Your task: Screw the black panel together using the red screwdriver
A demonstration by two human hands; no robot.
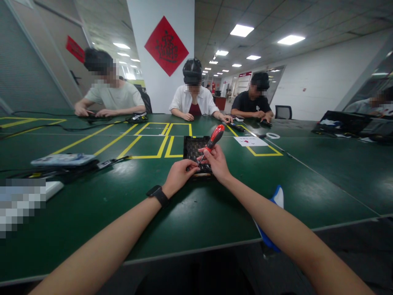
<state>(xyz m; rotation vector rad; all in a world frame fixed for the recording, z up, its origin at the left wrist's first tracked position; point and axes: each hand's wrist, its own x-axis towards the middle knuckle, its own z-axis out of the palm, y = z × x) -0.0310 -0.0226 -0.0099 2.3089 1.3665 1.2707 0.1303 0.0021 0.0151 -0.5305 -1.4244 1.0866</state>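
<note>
Several things lie along the left of your desk (184, 229): a white object (54, 189) at the lower left edge, partly blurred out, and above it a pale blue flat item (63, 159) on dark cables. Beyond them, at the upper left, a person in a pale shirt (115, 98) sits with both hands on the far side. Nearer the middle, your left wrist wears a black watch (158, 196). Your left hand (178, 176) is at the near left corner of an open black case (188, 144), which sits at the frame's centre; its fingers are drawn together beside the screwdriver's shaft, though you cannot tell whether they pinch anything. Behind the case, a person in a white shirt (211, 98) sits at the upper centre. The fingers of your right hand (219, 164) grip the red-and-black screwdriver (215, 137), its handle leaning to the upper right and its shaft sloping down left over the case. Right of centre lie a white sheet (251, 141) and a white ring (273, 136). A blue-and-white object (278, 196) shows partly behind your right forearm.
</note>
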